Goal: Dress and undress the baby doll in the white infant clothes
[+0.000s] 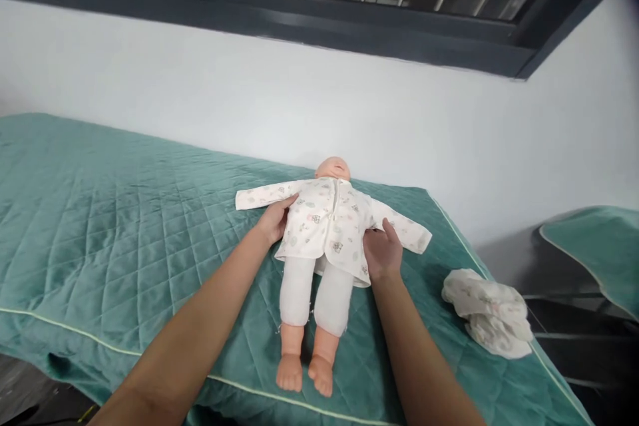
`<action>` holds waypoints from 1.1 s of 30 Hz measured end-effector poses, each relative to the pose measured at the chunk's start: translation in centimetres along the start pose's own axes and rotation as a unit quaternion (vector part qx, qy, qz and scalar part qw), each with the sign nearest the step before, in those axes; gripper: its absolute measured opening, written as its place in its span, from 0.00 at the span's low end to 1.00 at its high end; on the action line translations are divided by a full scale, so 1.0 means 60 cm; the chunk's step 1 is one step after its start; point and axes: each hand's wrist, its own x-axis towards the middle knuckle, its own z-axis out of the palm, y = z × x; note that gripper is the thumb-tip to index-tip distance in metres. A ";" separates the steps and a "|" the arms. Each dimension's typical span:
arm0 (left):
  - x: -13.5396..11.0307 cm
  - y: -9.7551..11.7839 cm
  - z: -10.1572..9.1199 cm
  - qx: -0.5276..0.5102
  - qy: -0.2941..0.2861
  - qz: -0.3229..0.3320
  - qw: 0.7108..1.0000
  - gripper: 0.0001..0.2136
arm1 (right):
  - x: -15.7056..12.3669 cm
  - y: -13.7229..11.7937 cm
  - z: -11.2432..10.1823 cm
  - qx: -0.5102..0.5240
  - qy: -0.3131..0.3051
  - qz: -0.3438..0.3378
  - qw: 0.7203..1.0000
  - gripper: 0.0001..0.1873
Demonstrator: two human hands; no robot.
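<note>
A baby doll (332, 286) lies on its back on the green quilted bed cover (114, 233), head toward the wall and bare feet toward me. It wears a white printed baby jacket (319, 216), closed down the front, with both sleeves spread sideways. White fabric covers its thighs. My left hand (277, 218) grips the doll's side under one sleeve, its thumb on the jacket. On the opposite side my right hand (384, 246) holds the doll's waist, thumb raised beside the jacket. The fingers of both hands are partly hidden by the doll and clothing.
A crumpled white printed cloth (489, 313) lies near the bed's right edge. Behind the bed rises a white wall (279, 106) with a dark-framed barred window (349, 6). Another green-covered piece (599, 253) stands past a gap on the right.
</note>
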 end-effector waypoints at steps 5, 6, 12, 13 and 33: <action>0.019 -0.002 -0.010 -0.001 -0.050 0.014 0.999 0.14 | 0.014 0.002 0.009 -0.008 -0.023 0.009 1.000 0.19; 0.021 -0.002 -0.010 -0.008 -0.055 0.016 0.998 0.15 | 0.020 0.004 0.012 -0.011 -0.028 0.013 0.999 0.20; 0.046 0.003 -0.006 -0.036 -0.037 0.017 0.999 0.12 | 0.043 0.007 0.029 -0.024 -0.035 0.032 0.999 0.22; 0.049 0.004 -0.006 -0.035 -0.037 0.015 0.999 0.11 | 0.044 0.006 0.030 -0.027 -0.034 0.029 0.999 0.22; 0.047 0.011 -0.007 -0.022 -0.042 0.009 0.999 0.09 | 0.041 0.005 0.022 -0.015 0.003 0.026 1.000 0.20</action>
